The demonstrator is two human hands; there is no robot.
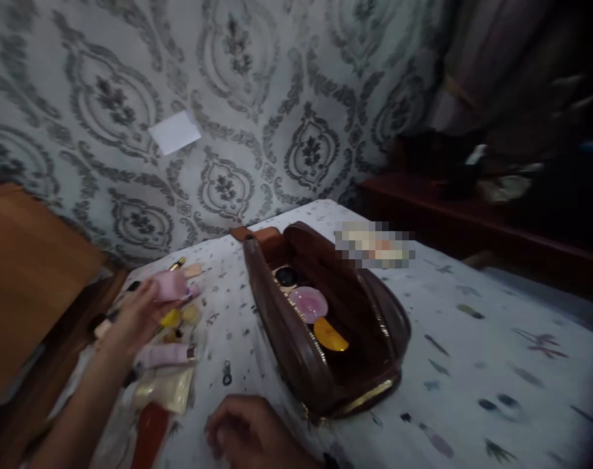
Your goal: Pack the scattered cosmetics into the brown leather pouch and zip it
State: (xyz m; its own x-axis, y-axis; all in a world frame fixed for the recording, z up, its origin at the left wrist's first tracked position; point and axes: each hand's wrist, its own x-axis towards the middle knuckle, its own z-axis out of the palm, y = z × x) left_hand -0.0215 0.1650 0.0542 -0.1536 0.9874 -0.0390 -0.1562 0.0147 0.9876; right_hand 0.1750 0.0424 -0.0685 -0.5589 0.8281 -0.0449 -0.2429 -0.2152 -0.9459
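Note:
My left hand (133,316) reaches over a group of cosmetics at the left, its fingers around the near end of a pink container (170,285). Blur hides the exact kind of this container. Close to that hand lie a pale pink tube (164,355), a cream tube (166,391) and a yellow item (170,318). My right hand (250,426) hovers low in front of the bag, fingers loosely curled and nothing visible in them. The brown zippered toiletry bag (296,345) stands unzipped, holding a pink oval item (310,303), an orange-yellow item (331,335) and a round black-topped item (286,277).
A white patterned cloth (452,378) covers the surface. Beyond the bag's right side lies a blurred-out flat item (374,245). An orange-brown panel (32,280) borders the left, and a dark red ledge (418,208) runs along the right. A patterned wall (267,124) rises behind.

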